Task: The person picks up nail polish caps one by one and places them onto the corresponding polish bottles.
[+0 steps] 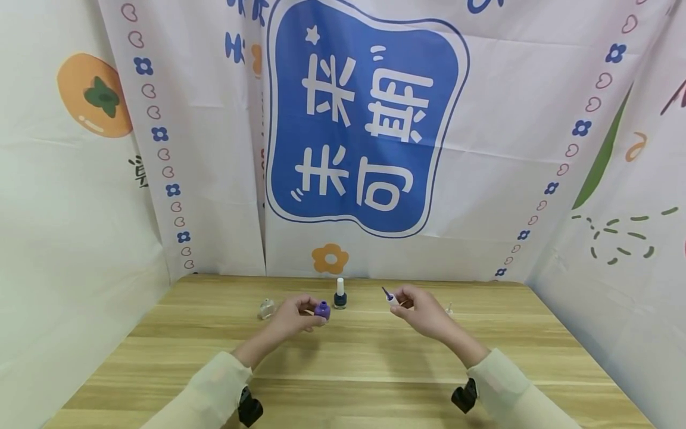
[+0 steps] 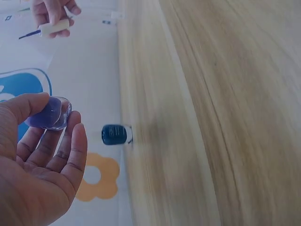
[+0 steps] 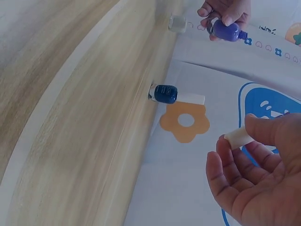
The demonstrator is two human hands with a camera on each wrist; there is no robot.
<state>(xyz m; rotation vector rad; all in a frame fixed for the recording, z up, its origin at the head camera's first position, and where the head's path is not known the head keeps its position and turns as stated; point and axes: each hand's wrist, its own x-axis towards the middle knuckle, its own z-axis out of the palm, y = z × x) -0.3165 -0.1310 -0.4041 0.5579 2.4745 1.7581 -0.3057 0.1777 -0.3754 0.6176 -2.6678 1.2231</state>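
Note:
My left hand [image 1: 292,317] pinches an uncapped nail polish bottle [image 1: 323,311] of purple polish between thumb and fingers, its open neck showing. In the left wrist view the bottle [image 2: 47,115] has a thick clear glass base. On the other side, my right hand [image 1: 423,311] pinches a white nail polish cap [image 1: 393,301] whose brush [image 2: 30,34] is coated purple and points away from the hand. A gap of table lies between bottle and brush. Close by the left hand, a dark teal nail polish bottle [image 1: 340,300] stands upright with its white cap on.
A clear glass bottle [image 1: 266,308] stands on the wooden table [image 1: 343,363], left of my left hand. Partly behind my right hand is a small clear object [image 1: 449,308]. A printed white cloth [image 1: 482,226] hangs along the table's back edge, with more cloth at both sides.

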